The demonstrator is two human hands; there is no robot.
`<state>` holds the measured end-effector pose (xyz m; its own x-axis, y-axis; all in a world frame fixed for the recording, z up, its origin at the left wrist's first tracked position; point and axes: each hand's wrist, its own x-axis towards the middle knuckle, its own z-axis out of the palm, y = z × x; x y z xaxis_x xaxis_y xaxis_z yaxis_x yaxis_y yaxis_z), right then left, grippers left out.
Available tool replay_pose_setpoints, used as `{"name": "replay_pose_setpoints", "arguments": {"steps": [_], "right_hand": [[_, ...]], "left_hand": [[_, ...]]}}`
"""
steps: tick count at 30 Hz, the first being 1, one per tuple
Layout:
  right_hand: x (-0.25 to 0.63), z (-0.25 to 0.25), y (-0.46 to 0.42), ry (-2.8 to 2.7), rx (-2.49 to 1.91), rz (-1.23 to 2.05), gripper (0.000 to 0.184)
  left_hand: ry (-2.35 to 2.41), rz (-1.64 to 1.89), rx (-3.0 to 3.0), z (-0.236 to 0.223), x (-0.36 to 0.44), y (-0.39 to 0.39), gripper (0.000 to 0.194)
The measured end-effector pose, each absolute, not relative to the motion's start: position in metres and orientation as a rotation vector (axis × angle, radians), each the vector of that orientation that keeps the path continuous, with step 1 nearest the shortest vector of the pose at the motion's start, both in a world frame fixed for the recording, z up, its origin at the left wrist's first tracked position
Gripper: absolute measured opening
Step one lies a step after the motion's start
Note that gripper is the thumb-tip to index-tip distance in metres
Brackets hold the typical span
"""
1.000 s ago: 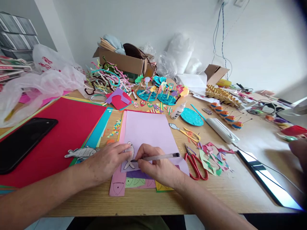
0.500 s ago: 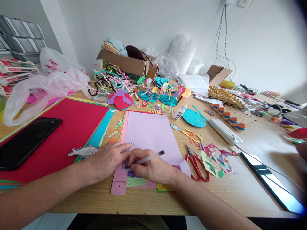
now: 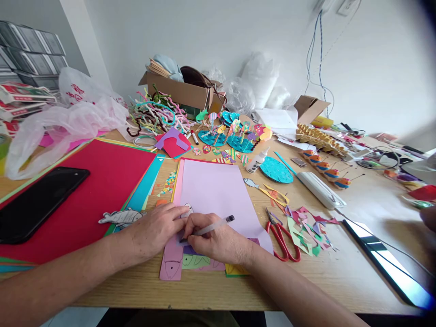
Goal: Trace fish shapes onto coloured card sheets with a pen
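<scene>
My right hand point(image 3: 211, 236) is closed around a pen point(image 3: 215, 225) with a clear barrel and a dark end cap. The pen's tip rests at the lower left of a lilac paper sheet point(image 3: 214, 190). Lying flat, my left hand point(image 3: 160, 227) presses on the paper's left edge, its fingertips close to a small white fish cutout point(image 3: 188, 208), mostly covered by the fingers. Below my hands, a pink paper strip point(image 3: 172, 268) carries a drawn fish outline, with green, purple and yellow pieces beside it. A grey fish cutout point(image 3: 124, 217) lies left of my left hand.
Red-handled scissors point(image 3: 282, 240) and paper scraps point(image 3: 311, 227) lie to the right. A white glue bottle point(image 3: 256, 162) stands behind, near a blue oval point(image 3: 276, 170). On red paper point(image 3: 112, 181) at left rests a black phone point(image 3: 44, 200). Pipe cleaners point(image 3: 161, 111) are heaped farther back.
The view has shifted slightly. Both hands keep nearly the same place on the lilac paper, and the pen stays in my right hand.
</scene>
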<state>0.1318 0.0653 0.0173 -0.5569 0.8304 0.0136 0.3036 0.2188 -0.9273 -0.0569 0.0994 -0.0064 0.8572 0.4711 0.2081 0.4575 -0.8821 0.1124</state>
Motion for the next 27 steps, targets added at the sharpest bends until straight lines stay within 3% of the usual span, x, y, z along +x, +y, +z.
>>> {"name": "replay_pose_setpoints", "arguments": {"steps": [27], "right_hand": [[0.1342, 0.0233, 0.0684, -1.864, -1.257, 1.274, 0.017]], "left_hand": [[0.778, 0.354, 2.669, -0.0081, -0.0564, 0.1027, 0.033]]}}
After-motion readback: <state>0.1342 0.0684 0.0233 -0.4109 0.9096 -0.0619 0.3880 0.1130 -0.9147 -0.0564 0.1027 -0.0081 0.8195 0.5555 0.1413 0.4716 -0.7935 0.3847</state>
